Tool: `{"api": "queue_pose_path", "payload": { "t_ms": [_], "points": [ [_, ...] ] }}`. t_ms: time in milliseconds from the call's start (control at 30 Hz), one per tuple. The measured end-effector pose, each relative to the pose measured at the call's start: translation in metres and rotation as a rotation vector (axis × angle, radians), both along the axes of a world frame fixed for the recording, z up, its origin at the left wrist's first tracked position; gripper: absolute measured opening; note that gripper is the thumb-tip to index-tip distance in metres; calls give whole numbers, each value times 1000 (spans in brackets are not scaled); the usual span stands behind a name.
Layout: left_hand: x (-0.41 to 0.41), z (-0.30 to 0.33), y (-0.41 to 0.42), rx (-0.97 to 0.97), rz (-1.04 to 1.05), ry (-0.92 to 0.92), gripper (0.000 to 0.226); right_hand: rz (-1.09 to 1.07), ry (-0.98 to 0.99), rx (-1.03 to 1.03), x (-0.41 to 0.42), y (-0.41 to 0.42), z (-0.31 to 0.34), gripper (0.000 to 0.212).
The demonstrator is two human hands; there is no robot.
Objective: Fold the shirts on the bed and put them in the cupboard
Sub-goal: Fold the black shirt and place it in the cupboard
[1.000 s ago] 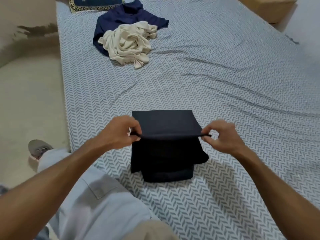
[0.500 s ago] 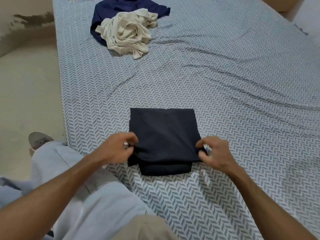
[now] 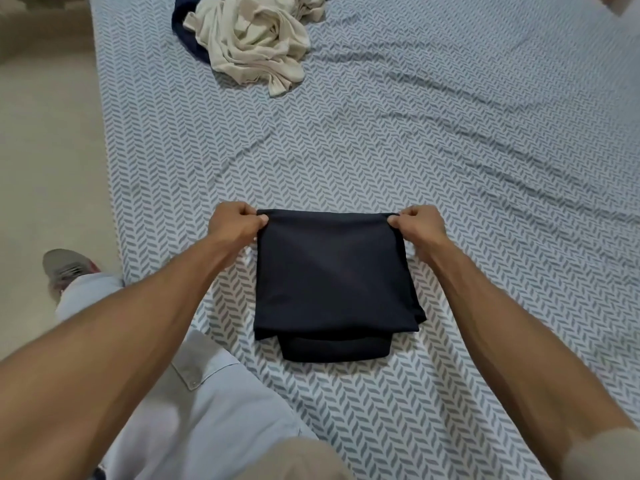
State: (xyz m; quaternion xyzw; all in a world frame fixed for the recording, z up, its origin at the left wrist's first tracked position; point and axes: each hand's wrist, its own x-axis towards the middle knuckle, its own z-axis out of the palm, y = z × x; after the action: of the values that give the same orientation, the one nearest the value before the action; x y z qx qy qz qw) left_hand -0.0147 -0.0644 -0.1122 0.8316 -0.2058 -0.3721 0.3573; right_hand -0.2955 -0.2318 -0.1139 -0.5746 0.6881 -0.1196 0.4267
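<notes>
A black shirt (image 3: 332,278) lies folded into a near square on the bed (image 3: 450,150), with a lower layer sticking out at its near edge. My left hand (image 3: 235,225) pinches its far left corner and my right hand (image 3: 420,225) pinches its far right corner. At the far end of the bed a crumpled cream shirt (image 3: 252,39) lies on top of a navy shirt (image 3: 187,36), most of which is hidden or cut off by the frame.
The bed's left edge runs down beside a beige floor (image 3: 48,150). My knee in light blue trousers (image 3: 194,410) rests against the bed's near left edge, and my shoe (image 3: 65,268) stands on the floor. The sheet has a grey chevron pattern and some wrinkles.
My hands laid the folded-over layer flat, then moved from the shirt's near corners to its far corners. The view has tilted down, closer to the black shirt.
</notes>
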Motion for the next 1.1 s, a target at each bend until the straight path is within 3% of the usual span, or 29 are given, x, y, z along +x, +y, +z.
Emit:
{"api": "queue_pose_path", "payload": {
  "t_ms": [67, 100, 233, 267, 367, 467, 533, 633, 767, 867, 1000, 1100],
  "points": [
    [0, 0, 1, 13, -18, -58, 14, 72, 91, -94, -1, 8, 1, 9],
    [-2, 1, 2, 15, -50, -85, 14, 114, 128, -138, -1, 13, 2, 16],
    [-9, 17, 7, 93, -286, -131, 49, 173, 181, -54, 3, 30, 11, 79],
    [-10, 20, 7, 125, -359, -134, 53, 200, 218, -21, 2, 33, 12, 85],
    [-13, 23, 7, 203, -490, -108, 47, 304, 262, 111, -6, 34, 15, 76],
    [-21, 23, 10, 210, -466, -30, 35, 369, 197, 239, -13, 34, 13, 85],
    [-27, 20, 15, 143, -440, -43, 28, 364, 111, 268, -16, 39, 18, 58],
    [-34, 19, 26, -25, -417, -77, 28, 360, -24, 242, -15, 47, 33, 50],
    [-33, 21, 37, -232, -218, 242, 33, 381, -247, 279, -14, 52, 46, 41],
    [-17, 26, 41, -222, -115, 360, 46, 395, -348, 283, -5, 49, 62, 43],
    [23, 61, 27, -273, -99, 309, 62, 428, -447, 209, 23, 27, 91, 42],
    [54, 106, 5, -361, -65, 191, 57, 458, -507, 95, 58, 1, 123, 39]
  ]
}}
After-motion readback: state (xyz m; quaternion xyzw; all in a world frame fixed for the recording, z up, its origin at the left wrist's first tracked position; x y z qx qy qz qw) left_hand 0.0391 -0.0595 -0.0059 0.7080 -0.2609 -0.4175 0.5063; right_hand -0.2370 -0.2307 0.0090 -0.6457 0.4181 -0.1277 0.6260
